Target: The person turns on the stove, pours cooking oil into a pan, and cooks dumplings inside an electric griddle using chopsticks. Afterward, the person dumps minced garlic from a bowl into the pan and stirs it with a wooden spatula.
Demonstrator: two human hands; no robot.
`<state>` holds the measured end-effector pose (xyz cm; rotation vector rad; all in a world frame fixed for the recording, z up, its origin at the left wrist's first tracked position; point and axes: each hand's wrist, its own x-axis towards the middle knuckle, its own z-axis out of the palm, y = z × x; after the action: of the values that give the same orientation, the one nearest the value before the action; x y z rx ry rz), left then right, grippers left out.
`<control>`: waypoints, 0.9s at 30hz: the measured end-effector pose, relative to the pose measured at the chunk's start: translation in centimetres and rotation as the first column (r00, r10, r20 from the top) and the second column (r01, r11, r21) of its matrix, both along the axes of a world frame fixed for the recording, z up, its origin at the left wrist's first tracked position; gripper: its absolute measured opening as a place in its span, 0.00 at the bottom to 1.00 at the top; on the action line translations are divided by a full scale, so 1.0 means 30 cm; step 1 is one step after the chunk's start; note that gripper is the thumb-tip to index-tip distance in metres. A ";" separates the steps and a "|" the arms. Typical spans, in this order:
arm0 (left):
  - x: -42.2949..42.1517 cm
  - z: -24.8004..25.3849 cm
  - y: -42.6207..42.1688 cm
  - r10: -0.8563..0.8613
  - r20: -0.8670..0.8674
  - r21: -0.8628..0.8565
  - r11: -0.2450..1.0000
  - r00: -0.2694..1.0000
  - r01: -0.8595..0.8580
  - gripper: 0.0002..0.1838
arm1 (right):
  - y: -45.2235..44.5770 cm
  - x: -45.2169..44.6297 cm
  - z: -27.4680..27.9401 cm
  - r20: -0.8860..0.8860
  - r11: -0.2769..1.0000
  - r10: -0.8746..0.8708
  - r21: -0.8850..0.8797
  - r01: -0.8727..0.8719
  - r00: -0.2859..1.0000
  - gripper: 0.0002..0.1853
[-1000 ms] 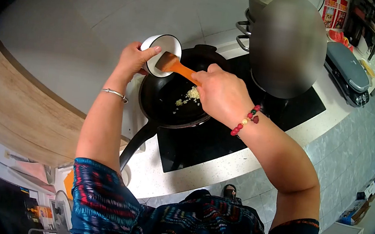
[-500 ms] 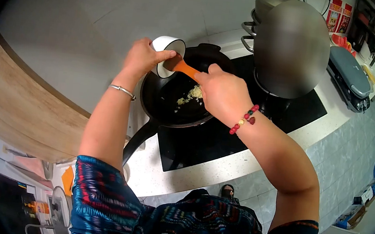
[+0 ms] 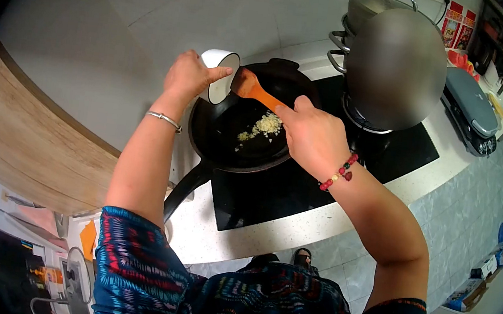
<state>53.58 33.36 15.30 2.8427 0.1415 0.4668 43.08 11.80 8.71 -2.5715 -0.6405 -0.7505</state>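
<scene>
A white bowl with a dark rim [image 3: 219,66] is tilted on its side over the left part of the black pan [image 3: 219,138]. My left hand [image 3: 189,77] grips it, thumb over the rim. My right hand [image 3: 316,133] is closed round the handle of an orange spatula [image 3: 260,94]. The spatula's darker flat end is just right of the bowl's mouth, above the pan. Pale chopped bits [image 3: 265,125] lie in a small heap on the pan's dark bottom, with a few scattered to the lower left.
The pan stands on a black cooktop [image 3: 259,198] set in a speckled white counter [image 3: 210,245]. Its long handle points to the lower left. A steel lidded pot [image 3: 368,6] stands at the upper right, partly behind a blurred patch. Farther right is a grey appliance [image 3: 472,101].
The spatula has come out of the bowl and moved slightly right with my right hand. The heap in the pan looks larger. The bowl has turned further onto its side.
</scene>
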 end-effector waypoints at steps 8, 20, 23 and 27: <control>0.009 -0.012 -0.033 -0.094 -0.030 -0.091 0.992 0.995 0.091 0.39 | 0.036 0.028 -0.029 0.033 1.000 -0.010 -0.006 0.010 0.999 0.12; -0.024 0.022 -0.045 -0.007 -0.158 -0.096 0.995 0.987 -0.009 0.37 | 0.020 0.030 -0.041 0.079 1.000 0.000 -0.028 0.002 0.997 0.11; -0.004 0.002 -0.020 -0.002 -0.101 -0.070 0.998 0.995 -0.005 0.36 | 0.005 0.025 -0.052 0.078 0.998 -0.009 -0.059 0.014 0.997 0.12; 0.016 -0.024 0.030 0.023 -0.040 -0.058 0.998 0.999 -0.025 0.35 | -0.021 0.006 -0.051 0.009 0.999 0.018 -0.043 -0.017 1.000 0.13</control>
<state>54.05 34.27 14.59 2.7971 0.1933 0.4048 43.25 11.17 7.19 -2.5999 -0.6883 -0.7509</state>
